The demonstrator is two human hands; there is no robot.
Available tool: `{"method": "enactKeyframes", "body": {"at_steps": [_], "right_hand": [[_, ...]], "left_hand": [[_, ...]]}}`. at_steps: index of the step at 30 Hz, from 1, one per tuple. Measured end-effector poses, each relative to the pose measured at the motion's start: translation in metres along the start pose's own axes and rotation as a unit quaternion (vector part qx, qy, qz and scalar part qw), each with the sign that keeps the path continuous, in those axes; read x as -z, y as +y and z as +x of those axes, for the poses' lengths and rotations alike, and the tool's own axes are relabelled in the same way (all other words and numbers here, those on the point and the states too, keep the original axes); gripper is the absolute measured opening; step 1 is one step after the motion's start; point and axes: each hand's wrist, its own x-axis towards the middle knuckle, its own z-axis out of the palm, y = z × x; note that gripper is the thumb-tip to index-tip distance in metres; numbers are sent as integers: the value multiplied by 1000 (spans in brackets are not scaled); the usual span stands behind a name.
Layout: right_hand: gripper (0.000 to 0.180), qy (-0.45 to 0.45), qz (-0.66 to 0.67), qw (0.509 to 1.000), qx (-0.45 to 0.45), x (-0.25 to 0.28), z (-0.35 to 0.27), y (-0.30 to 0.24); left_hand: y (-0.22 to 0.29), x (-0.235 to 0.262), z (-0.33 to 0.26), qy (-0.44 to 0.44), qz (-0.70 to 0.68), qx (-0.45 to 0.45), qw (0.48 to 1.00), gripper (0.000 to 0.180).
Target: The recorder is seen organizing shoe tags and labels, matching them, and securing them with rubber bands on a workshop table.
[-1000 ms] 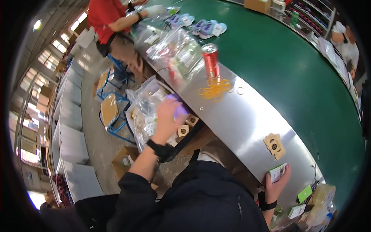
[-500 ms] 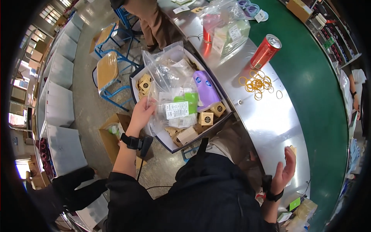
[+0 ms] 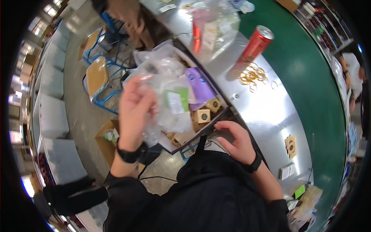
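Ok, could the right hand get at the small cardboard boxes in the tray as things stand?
Probably yes. The right hand is empty at the tray's near edge, and the small cardboard boxes lie uncovered just beyond its fingers; the left hand's clear bag sits beside them.

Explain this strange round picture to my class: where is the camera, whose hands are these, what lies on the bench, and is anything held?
The camera sits on a person's head and looks down, so its wide lens bends straight edges. There is no machine. The left hand lifts a clear plastic bag out of a tray of small cardboard boxes and a purple packet. The right hand is open, fingers at the tray's near edge. On the metal bench stand a red can and loose yellow rubber bands.
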Motion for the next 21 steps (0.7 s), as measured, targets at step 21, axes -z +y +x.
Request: {"method": "enactKeyframes", "body": {"at_steps": [21], "right_hand": [[55,281,-425,812,-285,114,-215,28]], "left_hand": [[11,-232,0,-105,-61,-123,985,44]]}}
